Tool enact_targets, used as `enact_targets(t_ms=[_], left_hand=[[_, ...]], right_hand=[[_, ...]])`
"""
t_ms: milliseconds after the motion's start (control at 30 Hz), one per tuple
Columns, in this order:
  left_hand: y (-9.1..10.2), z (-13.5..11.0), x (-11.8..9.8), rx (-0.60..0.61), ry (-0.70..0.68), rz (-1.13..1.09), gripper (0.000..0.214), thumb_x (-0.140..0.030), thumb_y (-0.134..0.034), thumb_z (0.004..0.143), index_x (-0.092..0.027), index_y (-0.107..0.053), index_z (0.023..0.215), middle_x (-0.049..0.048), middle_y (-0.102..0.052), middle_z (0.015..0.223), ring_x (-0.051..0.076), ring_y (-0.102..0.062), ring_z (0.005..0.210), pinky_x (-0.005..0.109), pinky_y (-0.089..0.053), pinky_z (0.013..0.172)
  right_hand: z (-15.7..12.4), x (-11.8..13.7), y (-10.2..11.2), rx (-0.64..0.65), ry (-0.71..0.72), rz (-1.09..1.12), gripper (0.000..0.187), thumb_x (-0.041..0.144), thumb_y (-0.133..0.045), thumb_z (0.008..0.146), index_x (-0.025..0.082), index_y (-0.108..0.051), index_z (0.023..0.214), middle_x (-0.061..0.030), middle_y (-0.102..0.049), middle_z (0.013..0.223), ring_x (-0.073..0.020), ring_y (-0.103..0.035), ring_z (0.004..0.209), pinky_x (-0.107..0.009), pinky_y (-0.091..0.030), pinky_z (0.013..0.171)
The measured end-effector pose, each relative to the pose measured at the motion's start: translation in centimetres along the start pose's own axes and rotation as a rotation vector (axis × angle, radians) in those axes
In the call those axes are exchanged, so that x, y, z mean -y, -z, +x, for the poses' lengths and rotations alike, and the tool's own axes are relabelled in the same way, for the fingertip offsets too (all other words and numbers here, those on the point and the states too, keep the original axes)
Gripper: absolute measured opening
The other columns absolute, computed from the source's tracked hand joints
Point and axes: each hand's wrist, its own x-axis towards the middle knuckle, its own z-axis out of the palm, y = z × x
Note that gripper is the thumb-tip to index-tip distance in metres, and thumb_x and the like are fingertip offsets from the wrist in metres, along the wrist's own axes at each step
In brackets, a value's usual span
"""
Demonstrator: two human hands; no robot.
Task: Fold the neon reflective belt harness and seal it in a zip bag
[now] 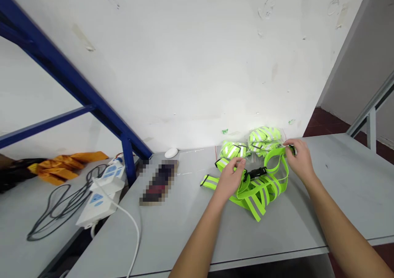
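A neon-green reflective vest (255,194) made of straps with silver stripes lies loosely heaped on the grey table. A black buckle (257,173) shows near its middle, between my hands. My left hand (230,177) is closed on the vest's straps at the left of the buckle. With thumb and fingers pinched, my right hand (298,157) holds a strap end with a black fitting at the right, and the strap curls in a loop beside it. Just behind the vest lie two clear bags of folded green straps, one at the left (232,150) and one at the right (264,138).
The grey table (184,237) meets a white wall. A white round object (171,153) and a blurred-out item (160,183) lie left. White power strips (103,194) with cables, a blue metal frame (127,155) and orange material (66,165) are farther left.
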Motion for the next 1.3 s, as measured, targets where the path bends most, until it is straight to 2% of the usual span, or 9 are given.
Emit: enact_targets(t_ms=[133, 300, 433, 567, 667, 833, 1000, 1200, 1300], left_hand=[[-0.6, 0.1, 0.1, -0.007, 0.106, -0.274, 0.044, -0.061, -0.045, 0.087, -0.023, -0.061, 0.100, 0.0020, -0.060, 0.094, 0.012, -0.054, 0.064, 0.023, -0.044, 0.055], [-1.0, 0.1, -0.1, -0.040, 0.195, -0.716, 0.051, -0.067, -0.048, 0.083, -0.021, -0.058, 0.101, 0.0010, -0.054, 0.088, 0.004, -0.038, 0.043, 0.019, -0.035, 0.038], [-0.8, -0.6, -1.3, -0.096, 0.089, -0.888, 0.054, -0.071, -0.050, 0.080, -0.021, -0.055, 0.100, -0.0021, -0.052, 0.081, 0.002, -0.035, 0.038, 0.018, -0.035, 0.034], [0.1, -1.2, -2.1, -0.221, -0.130, -0.916, 0.066, -0.077, -0.025, 0.084, -0.023, -0.052, 0.113, 0.0048, -0.060, 0.103, 0.007, -0.050, 0.048, 0.024, -0.048, 0.047], [0.6, -1.3, -1.3, -0.171, -0.274, -0.768, 0.073, -0.072, -0.009, 0.089, -0.027, -0.034, 0.141, 0.0121, -0.048, 0.138, 0.021, -0.063, 0.098, 0.035, -0.053, 0.079], [-0.9, -1.3, 1.5, 0.373, -0.423, 0.053, 0.116, -0.062, -0.067, 0.069, -0.027, 0.006, 0.152, 0.0121, -0.020, 0.157, 0.034, -0.022, 0.142, 0.051, -0.027, 0.112], [-3.2, -1.6, 2.9, 0.523, -0.506, 0.622, 0.114, -0.058, -0.073, 0.060, -0.028, -0.011, 0.152, 0.0099, -0.030, 0.153, 0.037, -0.024, 0.140, 0.064, -0.005, 0.113], [-3.1, -1.0, 3.2, 0.315, -0.553, 0.912, 0.053, -0.019, -0.057, 0.078, -0.023, -0.049, 0.130, 0.0096, -0.059, 0.121, 0.027, -0.052, 0.112, 0.051, -0.024, 0.109], [-2.0, -0.8, 3.4, 0.230, -0.533, 1.101, 0.051, -0.002, -0.043, 0.080, -0.023, -0.053, 0.126, 0.0095, -0.062, 0.110, 0.026, -0.055, 0.104, 0.045, -0.036, 0.096]], right_hand=[[-1.3, 3.6, 1.3, 0.484, 0.292, -0.100, 0.035, 0.037, -0.049, 0.088, 0.026, -0.057, 0.121, -0.0084, -0.057, 0.129, -0.0299, -0.046, 0.123, -0.050, -0.033, 0.102], [-2.0, 6.6, 1.3, 1.019, 0.294, -0.130, 0.087, 0.051, -0.072, 0.068, 0.026, -0.037, 0.143, -0.0097, -0.058, 0.131, -0.0339, -0.051, 0.121, -0.050, -0.031, 0.105], [-0.9, 6.9, 0.2, 1.124, 0.364, -0.176, 0.030, 0.029, -0.064, 0.078, 0.022, -0.063, 0.107, -0.0057, -0.068, 0.102, -0.0276, -0.061, 0.097, -0.042, -0.043, 0.088], [-0.4, 7.6, 0.2, 0.977, 0.498, -0.139, 0.017, 0.007, -0.048, 0.076, 0.022, -0.056, 0.078, -0.0031, -0.063, 0.081, -0.0208, -0.058, 0.074, -0.032, -0.044, 0.064], [-0.7, 7.9, 1.0, 0.731, 0.567, -0.045, 0.026, 0.002, -0.040, 0.074, 0.023, -0.054, 0.081, -0.0049, -0.064, 0.091, -0.0204, -0.059, 0.078, -0.032, -0.046, 0.062], [-2.3, 5.2, 3.0, 0.387, 0.683, 0.111, 0.014, 0.015, -0.051, 0.086, 0.026, -0.060, 0.085, -0.0076, -0.068, 0.111, -0.0245, -0.063, 0.104, -0.044, -0.054, 0.085], [-5.0, 0.3, 6.8, 0.500, 0.855, 0.085, 0.025, 0.014, -0.048, 0.092, 0.024, -0.063, 0.111, -0.0038, -0.063, 0.128, -0.0199, -0.053, 0.125, -0.043, -0.044, 0.108], [-7.4, -4.3, 11.1, 0.595, 0.875, -0.119, 0.035, 0.020, -0.043, 0.097, 0.023, -0.053, 0.131, -0.0044, -0.059, 0.133, -0.0163, -0.048, 0.130, -0.033, -0.041, 0.111], [-7.2, -5.7, 10.5, 0.566, 0.896, -0.171, 0.034, 0.021, -0.039, 0.099, 0.021, -0.053, 0.130, -0.0065, -0.061, 0.131, -0.0159, -0.050, 0.128, -0.034, -0.043, 0.109]])
